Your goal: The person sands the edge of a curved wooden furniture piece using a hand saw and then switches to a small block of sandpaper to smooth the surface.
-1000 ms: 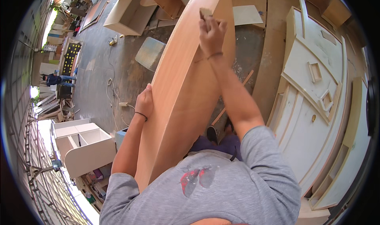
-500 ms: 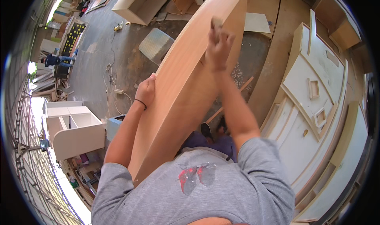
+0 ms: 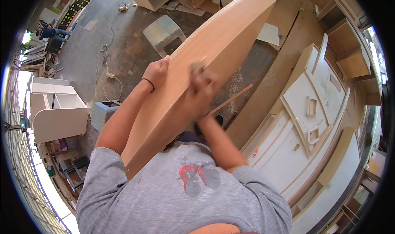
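A long, thick wooden panel point(image 3: 222, 32) with light wood grain runs from against my body up to the far right, tilted, its broad face and one long side showing. My left hand point(image 3: 157, 74) is closed round its left edge, thumb on top, with a dark band at the wrist. My right hand point(image 3: 201, 90) is over the panel's long corner edge, fingers closed on a small tan block point(image 3: 198, 64) that meets the face. Motion blurs this hand, and the block's underside is hidden.
Behind the panel stands a bubble-wrapped stool point(image 3: 164, 33). A white cabinet point(image 3: 57, 114) and another wrapped piece point(image 3: 103, 113) are at left. White panels with wooden frames point(image 3: 304, 110) lie at right. A cord point(image 3: 108, 57) trails across the floor. Another person point(image 3: 52, 32) is far left.
My right hand has come back toward me along the panel with the block, from near the far end to the middle. The left hand keeps its hold; the whole view has shifted.
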`<state>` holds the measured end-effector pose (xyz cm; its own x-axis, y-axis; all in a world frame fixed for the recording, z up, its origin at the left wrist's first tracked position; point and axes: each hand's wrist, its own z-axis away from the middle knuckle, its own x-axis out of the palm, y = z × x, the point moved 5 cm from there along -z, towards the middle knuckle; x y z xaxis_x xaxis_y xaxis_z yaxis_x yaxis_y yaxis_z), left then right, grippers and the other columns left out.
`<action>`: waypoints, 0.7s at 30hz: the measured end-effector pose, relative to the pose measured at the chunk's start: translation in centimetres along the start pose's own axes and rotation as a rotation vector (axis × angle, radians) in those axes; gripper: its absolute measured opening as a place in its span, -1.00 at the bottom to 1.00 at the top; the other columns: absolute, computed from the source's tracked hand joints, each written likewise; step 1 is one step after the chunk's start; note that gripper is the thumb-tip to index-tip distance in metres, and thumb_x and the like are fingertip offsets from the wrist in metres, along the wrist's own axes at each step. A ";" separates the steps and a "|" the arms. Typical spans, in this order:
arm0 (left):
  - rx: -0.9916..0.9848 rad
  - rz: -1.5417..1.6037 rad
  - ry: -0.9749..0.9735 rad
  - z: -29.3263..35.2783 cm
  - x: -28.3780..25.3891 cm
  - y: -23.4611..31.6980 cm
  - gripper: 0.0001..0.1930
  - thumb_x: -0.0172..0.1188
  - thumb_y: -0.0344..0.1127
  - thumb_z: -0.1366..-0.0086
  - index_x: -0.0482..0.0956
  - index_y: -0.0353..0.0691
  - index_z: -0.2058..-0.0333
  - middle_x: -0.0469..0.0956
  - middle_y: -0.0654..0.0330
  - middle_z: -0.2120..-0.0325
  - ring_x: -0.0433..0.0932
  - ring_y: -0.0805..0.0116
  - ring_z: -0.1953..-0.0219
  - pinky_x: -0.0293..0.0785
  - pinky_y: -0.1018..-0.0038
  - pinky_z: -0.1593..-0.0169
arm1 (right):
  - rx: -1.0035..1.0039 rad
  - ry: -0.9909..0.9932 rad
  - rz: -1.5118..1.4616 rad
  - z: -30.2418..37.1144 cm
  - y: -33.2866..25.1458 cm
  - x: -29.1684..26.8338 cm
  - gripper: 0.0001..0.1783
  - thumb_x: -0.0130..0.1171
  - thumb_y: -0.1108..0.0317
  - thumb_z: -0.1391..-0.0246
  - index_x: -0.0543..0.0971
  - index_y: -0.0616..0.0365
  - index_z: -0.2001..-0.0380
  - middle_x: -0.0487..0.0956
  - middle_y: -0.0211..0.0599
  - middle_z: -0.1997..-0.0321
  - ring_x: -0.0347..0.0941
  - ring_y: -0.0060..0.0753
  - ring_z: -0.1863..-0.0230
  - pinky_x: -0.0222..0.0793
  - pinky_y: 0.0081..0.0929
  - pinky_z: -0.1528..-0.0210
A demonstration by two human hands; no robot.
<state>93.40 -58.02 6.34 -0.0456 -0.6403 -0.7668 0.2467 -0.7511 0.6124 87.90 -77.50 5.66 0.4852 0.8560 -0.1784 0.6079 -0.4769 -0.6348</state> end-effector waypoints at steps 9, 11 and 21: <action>0.062 -0.035 -0.033 -1.3 0.8 1.4 -0.38 -0.26 0.11 -0.44 0.54 -0.40 0.28 0.53 -0.33 0.26 0.51 -0.26 0.13 0.39 0.19 0.02 | 0.084 0.037 0.316 -13.4 12.7 -1.4 -0.85 0.18 0.39 -0.11 0.61 0.15 0.24 0.47 -0.19 0.33 0.33 -0.11 0.16 0.25 -0.22 0.07; 0.022 -0.046 -0.064 -1.1 0.9 0.5 -0.38 -0.26 0.12 -0.43 0.54 -0.39 0.27 0.53 -0.32 0.26 0.51 -0.24 0.12 0.39 0.20 0.01 | 0.121 -0.053 -0.025 -5.6 6.2 -0.5 -0.83 0.16 0.42 -0.11 0.54 0.15 0.20 0.47 -0.21 0.29 0.34 -0.12 0.15 0.25 -0.15 0.02; 0.043 0.102 -0.102 -2.5 1.8 0.2 -0.33 -0.23 0.17 -0.42 0.55 -0.43 0.18 0.56 -0.28 0.20 0.55 -0.10 0.07 0.37 0.28 -0.04 | -0.042 -0.124 0.406 -12.8 10.8 -1.7 -0.80 0.17 0.39 -0.05 0.64 0.15 0.23 0.59 -0.20 0.32 0.41 -0.15 0.25 0.31 -0.20 0.20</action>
<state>95.82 -58.87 4.56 -0.1209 -0.7252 -0.6778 0.2134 -0.6859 0.6957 101.68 -86.69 8.69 0.6128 0.6132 -0.4985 0.4094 -0.7859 -0.4634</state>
